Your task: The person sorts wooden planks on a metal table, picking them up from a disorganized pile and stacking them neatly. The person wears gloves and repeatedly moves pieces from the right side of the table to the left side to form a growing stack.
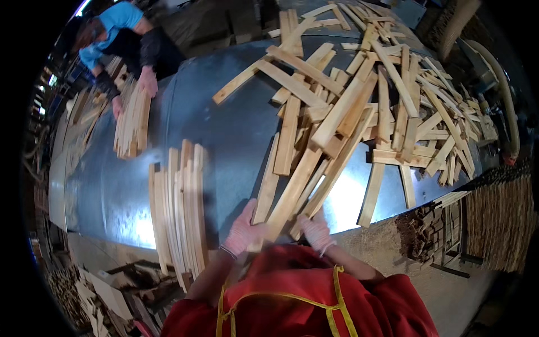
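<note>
My left hand [245, 230], in a pale pinkish glove, grips the near ends of wooden slats [292, 188] at the table's front edge. Its fingers are partly hidden and a little blurred. My right hand [316, 232], gloved alike, closes on the near end of another long slat [334, 168] just to the right. The slats' far ends lie up against a large jumbled pile of slats [415, 106]. Left of my left hand, a row of slats [178, 205] stands side by side, its near ends jutting past the edge.
A metal-topped table [224, 132] runs across the view. At the far left a co-worker in a blue shirt [120, 22] holds a bundle of slats [133, 121] with both hands. Stacked wood [499, 219] stands at the right, and offcuts [429, 233] lie below the table edge.
</note>
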### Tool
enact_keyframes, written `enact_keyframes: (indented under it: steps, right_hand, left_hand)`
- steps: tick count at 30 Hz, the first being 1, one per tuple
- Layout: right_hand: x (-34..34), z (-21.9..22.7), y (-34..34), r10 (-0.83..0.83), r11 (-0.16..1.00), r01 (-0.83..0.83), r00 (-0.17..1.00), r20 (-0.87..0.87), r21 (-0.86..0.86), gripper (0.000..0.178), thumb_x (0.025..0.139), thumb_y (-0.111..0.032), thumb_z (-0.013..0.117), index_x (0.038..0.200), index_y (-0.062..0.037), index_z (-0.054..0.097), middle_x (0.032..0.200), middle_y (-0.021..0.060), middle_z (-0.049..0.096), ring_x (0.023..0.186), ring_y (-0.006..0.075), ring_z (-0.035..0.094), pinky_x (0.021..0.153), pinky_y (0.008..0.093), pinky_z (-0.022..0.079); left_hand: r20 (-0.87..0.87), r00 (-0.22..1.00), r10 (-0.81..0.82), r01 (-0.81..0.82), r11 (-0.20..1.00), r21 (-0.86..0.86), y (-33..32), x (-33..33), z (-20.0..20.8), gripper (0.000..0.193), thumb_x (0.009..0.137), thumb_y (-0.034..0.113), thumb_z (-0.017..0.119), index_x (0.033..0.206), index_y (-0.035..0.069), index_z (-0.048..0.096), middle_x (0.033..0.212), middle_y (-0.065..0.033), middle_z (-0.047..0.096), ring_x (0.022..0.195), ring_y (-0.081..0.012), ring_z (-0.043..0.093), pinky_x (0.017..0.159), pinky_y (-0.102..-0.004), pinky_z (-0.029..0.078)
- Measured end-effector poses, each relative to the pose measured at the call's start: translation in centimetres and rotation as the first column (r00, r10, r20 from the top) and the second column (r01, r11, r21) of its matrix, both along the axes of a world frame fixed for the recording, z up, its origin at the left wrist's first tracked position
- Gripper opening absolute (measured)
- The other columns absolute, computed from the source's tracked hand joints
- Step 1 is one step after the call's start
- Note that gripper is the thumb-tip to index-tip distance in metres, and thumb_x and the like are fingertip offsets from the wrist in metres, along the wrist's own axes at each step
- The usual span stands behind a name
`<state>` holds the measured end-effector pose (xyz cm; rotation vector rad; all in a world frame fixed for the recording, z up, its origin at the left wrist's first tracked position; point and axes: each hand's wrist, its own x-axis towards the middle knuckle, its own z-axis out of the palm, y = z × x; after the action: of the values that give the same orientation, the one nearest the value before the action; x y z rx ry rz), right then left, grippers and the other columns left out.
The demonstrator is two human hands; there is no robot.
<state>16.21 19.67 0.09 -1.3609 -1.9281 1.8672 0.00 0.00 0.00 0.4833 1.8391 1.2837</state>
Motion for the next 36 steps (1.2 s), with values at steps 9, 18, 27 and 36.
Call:
enact_keyframes:
  steps: [9,18,27,36]
  right_hand:
    - [4.2,1.9,-8.9,-0.201,0.974,0.150,0.922,-0.332,-0.172,0.051,0.101,-0.007,0.060,0.148,-0.0071,0.041,0.113,0.0095,0.063,0.094,0.0199,0.065,0.082,0.0345,0.059]
    - [-4.4,3.0,-16.6,0.828,0.559,-0.817,0.558,0.051,-0.143,0.074,0.094,-0.047,0.065,0.145,0.0041,0.048,0.119,0.0310,0.070,0.114,0.0442,0.069,0.100,0.0488,0.053]
    - [-2.4,0.1,2.9,0.641,0.761,-0.645,0.733,-0.227,0.066,0.075,0.094,-0.044,0.070,0.151,-0.0006,0.047,0.136,0.0202,0.065,0.125,0.0313,0.063,0.109,0.0401,0.048]
    - [-13.6,9.4,27.6,-0.130,0.694,-0.084,0.962,0.239,0.715,0.092,0.086,-0.056,0.070,0.158,-0.0063,0.040,0.159,0.0230,0.041,0.144,0.0433,0.045,0.117,0.0464,0.042]
  left_hand:
    - [-0.093,0.995,-0.027,0.018,0.995,-0.100,-17.0,0.8,-1.6,0.045,0.088,0.012,0.067,0.132,0.005,0.066,0.102,-0.0057,0.071,0.095,-0.0136,0.066,0.086,-0.0285,0.053]
    - [-0.276,0.883,0.379,-0.402,0.915,-0.029,-10.6,0.8,1.2,0.053,0.093,0.016,0.067,0.143,0.003,0.058,0.118,-0.0138,0.070,0.097,-0.0221,0.070,0.091,-0.0361,0.055]
    - [-0.522,0.820,-0.233,-0.317,0.575,-0.754,-11.0,-0.8,-0.1,0.083,0.084,0.025,0.074,0.159,0.014,0.041,0.145,-0.0195,0.057,0.134,-0.0341,0.056,0.116,-0.0520,0.041]
    - [-0.770,0.589,-0.246,-0.088,0.927,-0.364,-3.1,0.7,0.2,0.090,0.080,0.038,0.080,0.154,0.001,0.043,0.151,-0.0253,0.051,0.134,-0.0406,0.054,0.111,-0.0516,0.044]
